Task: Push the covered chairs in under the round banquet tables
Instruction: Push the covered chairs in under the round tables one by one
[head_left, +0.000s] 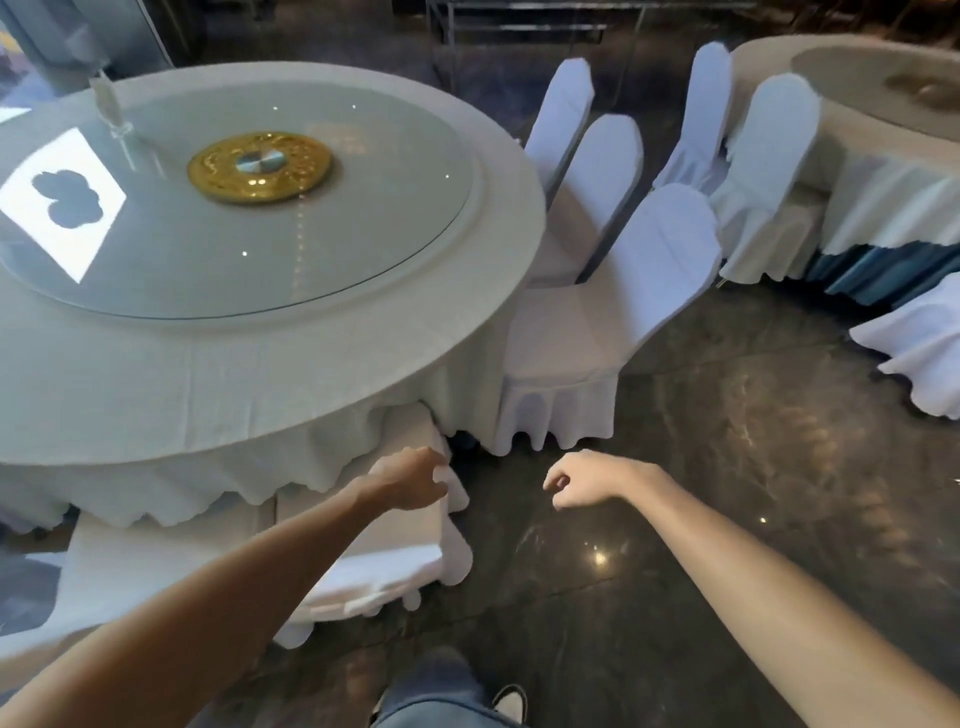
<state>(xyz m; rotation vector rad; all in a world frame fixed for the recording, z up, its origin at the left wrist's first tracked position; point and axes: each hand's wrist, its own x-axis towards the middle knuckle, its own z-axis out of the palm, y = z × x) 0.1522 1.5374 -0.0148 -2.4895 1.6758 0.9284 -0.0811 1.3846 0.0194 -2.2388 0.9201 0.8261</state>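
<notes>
Two bare hands reach forward over the dark polished floor (727, 467). The left hand (410, 480) rests on the near covered chair (384, 545) at seven o'clock of the round banquet table (249, 364), its fingers curled at the cover's right edge, though whether they truly pinch the cloth cannot be told. The right hand (576, 480) hangs free beside it, fingers loosely curled and holding nothing. That chair's front already sits under the tablecloth hem, so this push looks nearly finished. A second covered chair (587, 332) at four o'clock stands with its seat well out from the table; it probably comes next, calling for a step rightward and a shove on its backrest.
</notes>
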